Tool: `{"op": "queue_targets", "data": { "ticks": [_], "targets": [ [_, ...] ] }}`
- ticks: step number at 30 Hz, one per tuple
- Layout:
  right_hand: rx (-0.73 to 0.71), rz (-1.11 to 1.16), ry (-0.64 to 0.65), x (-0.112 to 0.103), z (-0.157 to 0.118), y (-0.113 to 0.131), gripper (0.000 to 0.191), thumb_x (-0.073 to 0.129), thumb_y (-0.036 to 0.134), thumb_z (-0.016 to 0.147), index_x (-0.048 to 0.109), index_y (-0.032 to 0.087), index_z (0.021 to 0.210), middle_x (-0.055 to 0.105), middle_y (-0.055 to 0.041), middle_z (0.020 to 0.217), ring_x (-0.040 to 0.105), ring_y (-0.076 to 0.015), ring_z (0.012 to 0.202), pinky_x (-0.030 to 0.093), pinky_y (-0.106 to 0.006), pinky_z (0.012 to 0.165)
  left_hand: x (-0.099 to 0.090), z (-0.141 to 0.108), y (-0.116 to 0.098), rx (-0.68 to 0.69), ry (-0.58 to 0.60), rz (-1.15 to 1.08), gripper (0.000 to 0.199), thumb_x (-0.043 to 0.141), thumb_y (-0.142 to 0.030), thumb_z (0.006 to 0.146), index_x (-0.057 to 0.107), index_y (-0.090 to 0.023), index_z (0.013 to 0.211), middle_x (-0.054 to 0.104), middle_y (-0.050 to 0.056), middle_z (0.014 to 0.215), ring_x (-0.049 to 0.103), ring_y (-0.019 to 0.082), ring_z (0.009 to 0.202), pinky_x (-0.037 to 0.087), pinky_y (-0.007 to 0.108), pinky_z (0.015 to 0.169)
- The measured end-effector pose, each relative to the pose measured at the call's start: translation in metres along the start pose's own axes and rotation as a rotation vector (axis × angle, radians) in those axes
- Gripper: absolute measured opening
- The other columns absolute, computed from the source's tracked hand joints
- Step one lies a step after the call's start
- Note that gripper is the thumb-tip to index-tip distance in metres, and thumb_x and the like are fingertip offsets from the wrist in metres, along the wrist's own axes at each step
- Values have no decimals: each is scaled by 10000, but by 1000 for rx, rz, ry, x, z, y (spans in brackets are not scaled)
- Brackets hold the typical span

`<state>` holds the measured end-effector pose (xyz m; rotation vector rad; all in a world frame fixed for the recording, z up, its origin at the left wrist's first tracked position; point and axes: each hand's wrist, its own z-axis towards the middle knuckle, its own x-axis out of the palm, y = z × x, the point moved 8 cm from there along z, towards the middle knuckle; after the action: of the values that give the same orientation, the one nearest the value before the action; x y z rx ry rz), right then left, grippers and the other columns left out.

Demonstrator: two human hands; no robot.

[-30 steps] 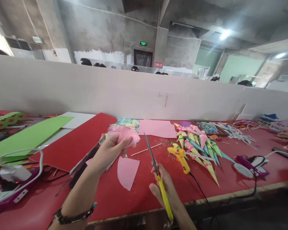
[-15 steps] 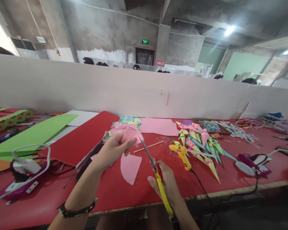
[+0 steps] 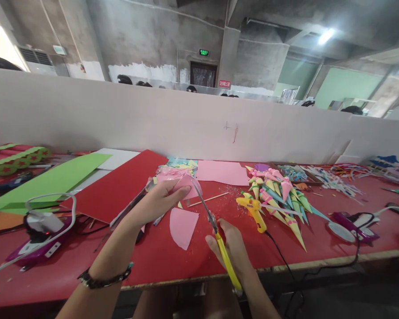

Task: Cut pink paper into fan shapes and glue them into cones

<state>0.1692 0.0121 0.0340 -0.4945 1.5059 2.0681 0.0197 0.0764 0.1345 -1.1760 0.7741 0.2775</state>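
Note:
My left hand (image 3: 164, 197) pinches a piece of pink paper (image 3: 193, 189) above the red table. Yellow-handled scissors (image 3: 223, 257) are in my right hand (image 3: 232, 248), and their blades reach up to the held pink paper. Below the held piece, a pink fan-shaped piece (image 3: 183, 228) lies flat on the table. A thin wooden stick (image 3: 209, 199) rests behind the scissors. To the right is a yellow glue gun (image 3: 252, 212), beside a pile of small paper cones (image 3: 282, 190).
A large pink sheet (image 3: 222, 172) and paper scraps (image 3: 177, 168) lie near the white partition (image 3: 173, 119). Red card (image 3: 119, 190) and green card (image 3: 53, 181) are on the left, with a purple power strip (image 3: 41, 248) in front. Another power strip (image 3: 355, 228) is at the right.
The whole view has shifted slightly. My left hand still holds the pink paper and my right hand the scissors, with only a small change in the held paper's angle at the blades.

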Motion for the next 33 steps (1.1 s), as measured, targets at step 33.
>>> {"op": "queue_targets", "data": {
  "ticks": [33],
  "targets": [
    [-94,75,16,10,0,-5,193,512,385,753,485,194,749,526,-23,706,509,-161,629,398,-260,597,13,2,9,17,284,6,399,419,-411,798,417,-191,464,366,-54,413,306,79,387,271,210,423]
  ]
}}
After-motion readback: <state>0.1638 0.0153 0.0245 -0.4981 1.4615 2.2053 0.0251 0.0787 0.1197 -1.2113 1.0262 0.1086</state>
